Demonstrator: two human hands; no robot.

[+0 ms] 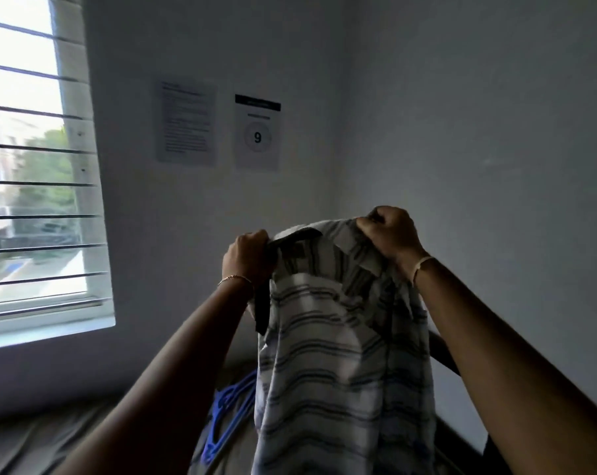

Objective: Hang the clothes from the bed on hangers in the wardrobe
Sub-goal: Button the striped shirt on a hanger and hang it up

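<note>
Head view: left hand (247, 257) and right hand (391, 234) each clamp the top of white grey-striped fabric shirt (341, 371), which hangs vertically between them. Blue plastic hangers (228, 416) lie below on grey bed (50, 440), nearer left arm.

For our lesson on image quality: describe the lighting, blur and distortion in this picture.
Head view: the window is blown out, leaving the wall dim; the striped shirt and blue hangers look smeared; the window's edge leans from wide-angle distortion.
</note>
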